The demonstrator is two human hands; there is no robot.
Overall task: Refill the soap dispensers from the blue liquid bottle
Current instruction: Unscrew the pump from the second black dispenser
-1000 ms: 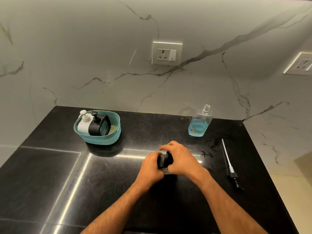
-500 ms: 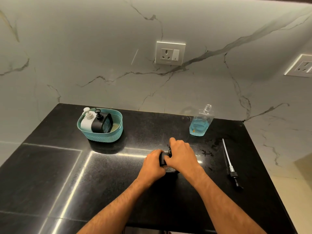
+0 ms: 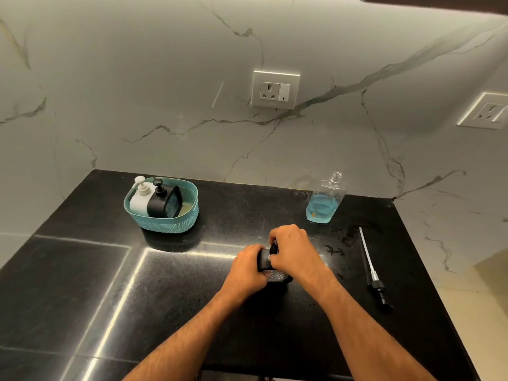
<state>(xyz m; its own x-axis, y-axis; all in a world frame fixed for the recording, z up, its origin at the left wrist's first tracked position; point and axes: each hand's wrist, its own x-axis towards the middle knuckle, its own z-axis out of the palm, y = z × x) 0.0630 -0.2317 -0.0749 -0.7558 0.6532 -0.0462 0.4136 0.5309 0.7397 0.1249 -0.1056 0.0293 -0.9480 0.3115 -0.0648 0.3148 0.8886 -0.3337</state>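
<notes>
Centrally, both hands wrap small black dispenser (image 3: 265, 259) on black polished desk (image 3: 82, 284): left hand (image 3: 247, 266) grips body, right hand (image 3: 295, 253) curls over top. Beyond right hand, uncapped clear bottle (image 3: 324, 200) stands, blue liquid low inside. Right of right hand, loose pump with long tube (image 3: 369, 266) lies flat; wet spots (image 3: 334, 250) between. Beyond left hand, teal basket (image 3: 167, 225) holds white and black dispensers. Marble wall (image 3: 137, 92) behind desk, socket (image 3: 275, 89) above hands.
</notes>
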